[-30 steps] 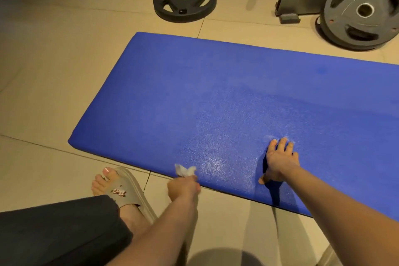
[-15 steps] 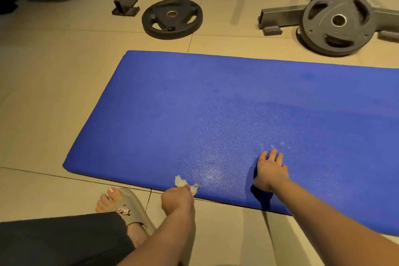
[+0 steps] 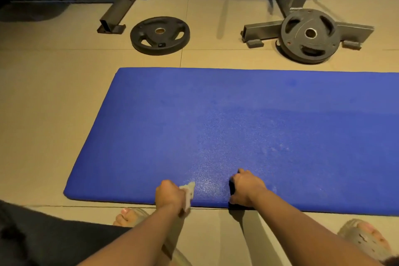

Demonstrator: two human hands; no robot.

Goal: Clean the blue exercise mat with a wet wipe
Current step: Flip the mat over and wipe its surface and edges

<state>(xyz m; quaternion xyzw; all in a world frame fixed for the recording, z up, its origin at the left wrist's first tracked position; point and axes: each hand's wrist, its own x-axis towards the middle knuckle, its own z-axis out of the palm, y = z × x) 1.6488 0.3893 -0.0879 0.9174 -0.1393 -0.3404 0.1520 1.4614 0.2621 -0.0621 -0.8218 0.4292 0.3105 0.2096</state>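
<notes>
blue exercise mat (image 3: 237,114) lying flat on the tiled floor (image 3: 54,97), its far long edge facing 2 weight plates (image 3: 160,35). the left hand (image 3: 169,195) is clenched round a crumpled wet wipe (image 3: 189,190), which touches the mat just inside its near long edge. the right hand (image 3: 247,189), close beside it on the same edge, has its fingers curled on top and its thumb down at the rim, and appears to pinch the mat there. a speckled sheen covers the near middle of the mat, while the left end and the far strip look matte, so these probably remain to be wiped. for a sound pass, the wipe is best opened out to give a broader face, pressed flat and drawn in overlapping strokes from the sheen toward the left end, then along the far edge. the right hand should pin the mat, since a light foam mat is likely to slide or ruck on smooth tile. the wipe looks greyed, so refolding it to a fresh side may help.
</notes>
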